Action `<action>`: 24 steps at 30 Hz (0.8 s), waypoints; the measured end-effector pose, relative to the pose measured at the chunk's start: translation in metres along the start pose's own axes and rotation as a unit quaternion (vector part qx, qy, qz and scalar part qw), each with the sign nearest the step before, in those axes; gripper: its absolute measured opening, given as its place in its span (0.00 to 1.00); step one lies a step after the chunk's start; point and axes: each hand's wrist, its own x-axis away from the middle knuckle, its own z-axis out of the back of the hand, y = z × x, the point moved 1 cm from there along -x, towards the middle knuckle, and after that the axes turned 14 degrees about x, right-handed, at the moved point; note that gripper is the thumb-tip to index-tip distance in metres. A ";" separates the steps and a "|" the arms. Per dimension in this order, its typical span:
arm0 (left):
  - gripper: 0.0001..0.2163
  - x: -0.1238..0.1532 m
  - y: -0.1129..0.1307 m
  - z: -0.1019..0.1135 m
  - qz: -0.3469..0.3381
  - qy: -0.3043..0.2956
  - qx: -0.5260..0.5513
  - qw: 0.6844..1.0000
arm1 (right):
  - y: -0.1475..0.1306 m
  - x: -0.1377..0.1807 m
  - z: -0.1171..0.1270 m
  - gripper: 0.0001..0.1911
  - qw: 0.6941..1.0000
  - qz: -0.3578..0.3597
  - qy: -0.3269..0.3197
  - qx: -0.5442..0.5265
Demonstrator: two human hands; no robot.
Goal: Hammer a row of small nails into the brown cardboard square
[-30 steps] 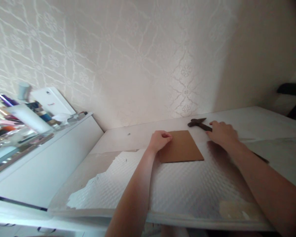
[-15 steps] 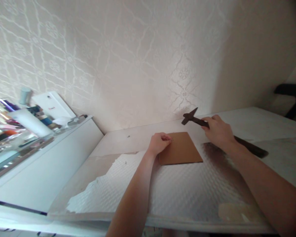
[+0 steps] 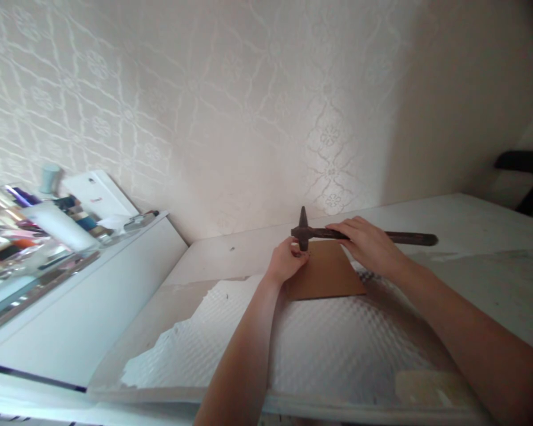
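Observation:
A flat brown board (image 3: 326,275) lies on the white, quilted-looking sheet. My left hand (image 3: 286,260) rests at the board's left edge, its thumb and fingers pinched together. What the pinch holds is too small to make out. My right hand (image 3: 366,242) is wrapped round the wooden handle of a hammer (image 3: 317,232). The hammer lies level, its dark metal head just over my left fingertips, with one end pointing down at them. Whether the head touches anything there I cannot tell.
A white cabinet (image 3: 84,307) stands on the left, crowded on top with tubes, bottles and a white box (image 3: 100,195). Small dark bits lie on the worn white tabletop (image 3: 444,219). Patterned wallpaper rises behind. A black armrest-like shape (image 3: 524,165) shows at the far right.
My right hand has brought the hammer left and down, its head now over my left fingertips. The hammer has turned from slanted to nearly level. My left hand and the board stay put.

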 end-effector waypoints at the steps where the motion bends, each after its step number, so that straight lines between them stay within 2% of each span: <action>1: 0.16 0.000 0.000 0.000 -0.001 -0.002 -0.002 1.000 | -0.001 0.000 0.000 0.19 1.000 0.005 -0.005 0.004; 24: 0.16 0.001 0.002 -0.001 0.003 -0.015 0.003 1.000 | -0.005 0.001 0.006 0.19 0.999 -0.001 0.019 0.036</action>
